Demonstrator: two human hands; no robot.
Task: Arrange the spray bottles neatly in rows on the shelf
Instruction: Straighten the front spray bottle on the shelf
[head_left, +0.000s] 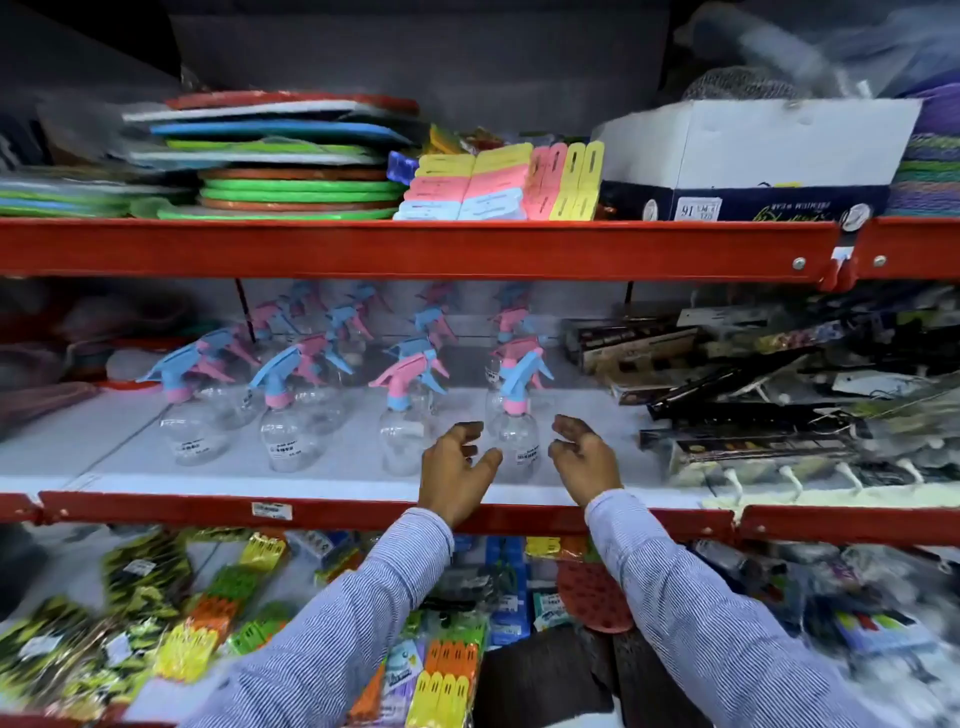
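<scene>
Clear plastic spray bottle with blue trigger and pink collar stands front-right on the white shelf; open left hand and right hand flank it, apparently for squaring its row.

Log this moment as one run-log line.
phase: aligning front row | left hand: open, beside front-right spray bottle | right hand: open, other side of it | contact: cannot tell | shelf: bottles upright in rows

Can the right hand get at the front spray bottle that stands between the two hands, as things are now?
Probably yes. The right hand is open just beside the front spray bottle, with nothing between them. The left hand is open on the bottle's other side, and the dark packages lie further right, out of the way.
</scene>
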